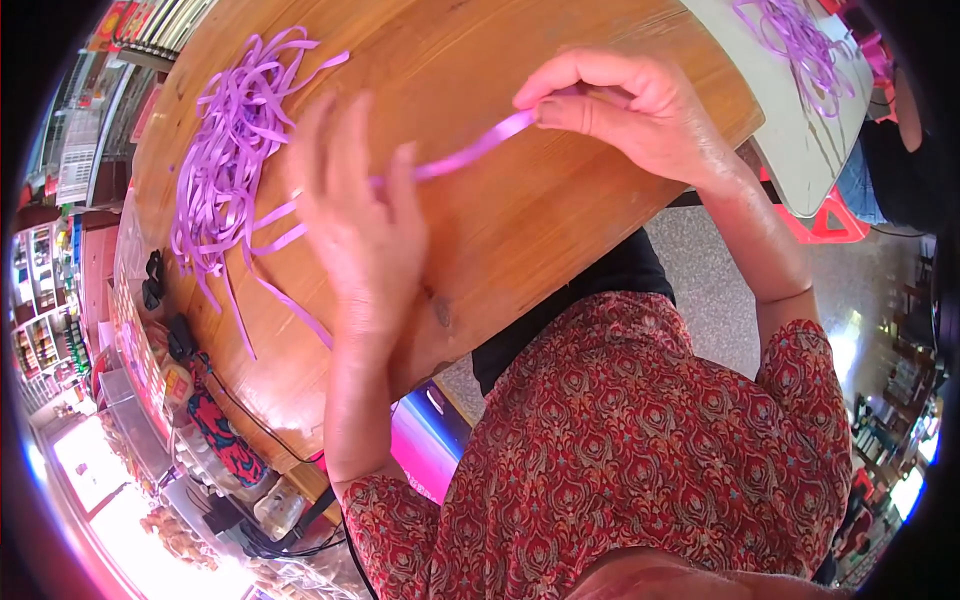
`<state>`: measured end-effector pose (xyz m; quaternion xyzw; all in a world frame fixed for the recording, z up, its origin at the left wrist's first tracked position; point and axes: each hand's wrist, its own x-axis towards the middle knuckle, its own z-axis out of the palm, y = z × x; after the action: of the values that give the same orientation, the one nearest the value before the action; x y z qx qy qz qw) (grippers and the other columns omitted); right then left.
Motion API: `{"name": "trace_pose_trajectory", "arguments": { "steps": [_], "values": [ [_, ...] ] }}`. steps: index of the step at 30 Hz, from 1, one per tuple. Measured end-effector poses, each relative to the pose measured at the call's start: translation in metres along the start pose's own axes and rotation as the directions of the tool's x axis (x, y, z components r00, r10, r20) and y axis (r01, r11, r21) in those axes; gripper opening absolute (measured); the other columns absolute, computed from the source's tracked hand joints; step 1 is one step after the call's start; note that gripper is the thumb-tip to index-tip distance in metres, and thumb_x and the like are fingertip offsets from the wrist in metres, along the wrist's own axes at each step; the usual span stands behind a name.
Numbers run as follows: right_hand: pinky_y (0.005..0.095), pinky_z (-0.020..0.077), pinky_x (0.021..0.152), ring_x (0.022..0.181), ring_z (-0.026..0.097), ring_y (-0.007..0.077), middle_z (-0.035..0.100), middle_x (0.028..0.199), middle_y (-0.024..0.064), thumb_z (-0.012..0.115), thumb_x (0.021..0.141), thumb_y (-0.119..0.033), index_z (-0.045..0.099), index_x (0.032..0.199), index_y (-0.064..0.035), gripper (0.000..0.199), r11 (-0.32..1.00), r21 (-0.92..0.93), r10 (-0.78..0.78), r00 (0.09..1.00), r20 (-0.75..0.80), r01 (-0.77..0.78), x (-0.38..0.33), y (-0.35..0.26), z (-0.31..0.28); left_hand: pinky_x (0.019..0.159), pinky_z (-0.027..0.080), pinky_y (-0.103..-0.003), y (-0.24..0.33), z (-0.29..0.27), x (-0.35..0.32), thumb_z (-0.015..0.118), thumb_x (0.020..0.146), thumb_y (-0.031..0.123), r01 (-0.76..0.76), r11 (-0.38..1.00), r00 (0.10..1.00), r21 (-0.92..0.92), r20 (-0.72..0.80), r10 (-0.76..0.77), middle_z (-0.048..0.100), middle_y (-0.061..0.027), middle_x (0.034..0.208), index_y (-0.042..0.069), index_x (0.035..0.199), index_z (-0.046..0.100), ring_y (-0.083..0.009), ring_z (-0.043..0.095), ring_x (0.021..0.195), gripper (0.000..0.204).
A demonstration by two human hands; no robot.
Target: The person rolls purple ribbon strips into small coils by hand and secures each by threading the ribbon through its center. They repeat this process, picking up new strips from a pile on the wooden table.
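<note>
purple ribbon strip (470, 152) stretched between left hand (355, 215), right hand (625, 105)

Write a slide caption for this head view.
Both hands stretch a purple strip above a wooden table.

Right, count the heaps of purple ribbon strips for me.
2. One heap of purple strips lies on the wooden table, left of the left hand; a second heap lies on the grey board at upper right, partly cut off.
</note>
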<state>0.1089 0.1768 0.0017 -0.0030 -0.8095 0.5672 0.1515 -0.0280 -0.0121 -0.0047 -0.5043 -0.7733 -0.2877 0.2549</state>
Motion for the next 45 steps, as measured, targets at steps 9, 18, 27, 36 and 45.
{"name": "trace_pose_trajectory", "arguments": {
  "steps": [9, 18, 27, 36, 45],
  "values": [
    [0.0247, 0.0472, 0.076, 0.088, 0.060, 0.0145, 0.063, 0.093, 0.0064, 0.057, 0.084, 0.000, 0.062, 0.100, 0.0001, 0.016, 0.972, -0.146, -0.193, 0.980, -0.038, 0.186, 0.000, -0.010, 0.008, 0.066, 0.042, -0.020, 0.050, 0.005, 0.000, 0.059, 0.086, 0.006, 0.664, 0.063, 0.707, -0.745, 0.597, -0.379, 0.059, -0.0017, 0.087, 0.000, 0.100, 0.059, -0.0070, 0.051, 0.072, 0.015],
    [0.0299, 0.0482, 0.072, 0.085, 0.060, 0.0206, 0.063, 0.093, 0.0042, 0.067, 0.076, -0.012, 0.065, 0.100, -0.0096, 0.024, 0.692, -0.573, -0.591, 0.801, -0.100, 0.439, 0.001, -0.009, 0.000, 0.061, 0.037, -0.016, 0.047, 0.001, -0.002, 0.061, 0.084, 0.003, 0.665, 0.129, 0.701, -0.735, 0.556, -0.447, 0.056, 0.0033, 0.077, -0.001, 0.089, 0.062, -0.0022, 0.046, 0.068, 0.006],
    [0.0289, 0.0441, 0.062, 0.074, 0.056, 0.0184, 0.058, 0.080, 0.0039, 0.071, 0.069, -0.004, 0.068, 0.090, -0.0067, 0.021, 0.681, -0.616, -0.511, 0.859, -0.012, 0.396, -0.002, 0.000, 0.003, 0.060, 0.037, -0.016, 0.044, 0.006, -0.004, 0.063, 0.082, 0.001, 0.597, 0.230, 0.779, -0.768, 0.487, -0.396, 0.055, 0.0045, 0.074, 0.000, 0.088, 0.063, -0.0017, 0.045, 0.066, 0.006],
    [0.0264, 0.0423, 0.062, 0.073, 0.054, 0.0130, 0.059, 0.078, 0.0038, 0.068, 0.074, -0.003, 0.067, 0.087, -0.0032, 0.014, 0.984, -0.114, -0.121, 0.985, 0.123, 0.135, -0.006, -0.009, -0.003, 0.066, 0.041, -0.019, 0.033, 0.008, -0.001, 0.066, 0.078, -0.002, 0.569, 0.389, 0.820, -0.724, 0.463, -0.337, 0.059, 0.0011, 0.078, 0.001, 0.090, 0.064, -0.0051, 0.052, 0.071, 0.012],
    [0.0270, 0.0385, 0.067, 0.075, 0.051, 0.0145, 0.063, 0.093, 0.0113, 0.060, 0.081, -0.006, 0.063, 0.106, 0.0012, 0.026, 0.385, 0.911, 0.075, 0.989, 0.126, -0.146, -0.011, 0.020, 0.023, 0.054, 0.035, -0.016, 0.044, 0.013, -0.003, 0.063, 0.081, 0.000, 0.552, -0.251, 0.719, -0.795, 0.607, -0.339, 0.058, 0.0013, 0.080, 0.001, 0.096, 0.060, -0.0028, 0.046, 0.064, 0.015]
  ]
}}
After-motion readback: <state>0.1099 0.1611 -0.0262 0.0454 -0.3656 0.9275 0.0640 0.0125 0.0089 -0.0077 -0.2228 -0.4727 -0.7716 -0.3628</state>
